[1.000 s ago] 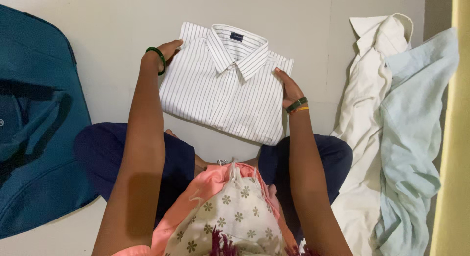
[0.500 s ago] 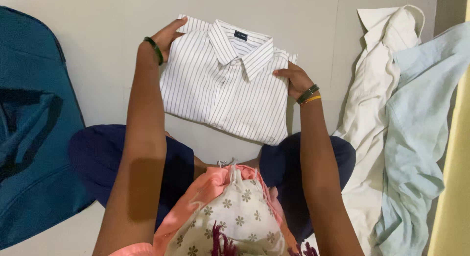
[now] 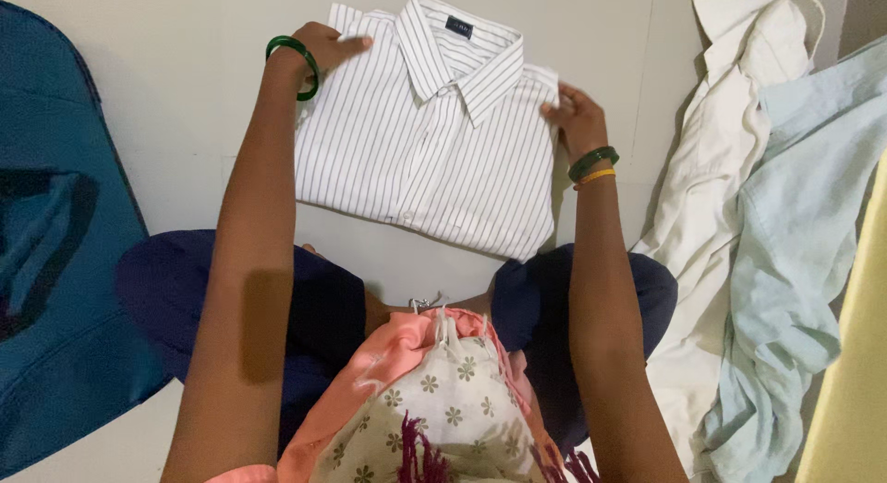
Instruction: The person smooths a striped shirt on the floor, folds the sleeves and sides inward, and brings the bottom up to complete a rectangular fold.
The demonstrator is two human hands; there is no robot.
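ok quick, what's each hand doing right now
Left hand: closed on the left shoulder edge of the folded striped shirt.
Right hand: closed on the shirt's right shoulder edge.

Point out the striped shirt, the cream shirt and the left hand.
striped shirt (image 3: 420, 159), head view, front panel
cream shirt (image 3: 730, 141), head view, upper body
left hand (image 3: 323, 47), head view, back of hand

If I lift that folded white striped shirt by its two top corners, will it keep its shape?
Probably not: the folded white striped shirt is thin cloth, so its lower half would likely droop. It looks light. The left hand and right hand grip only its shoulders.
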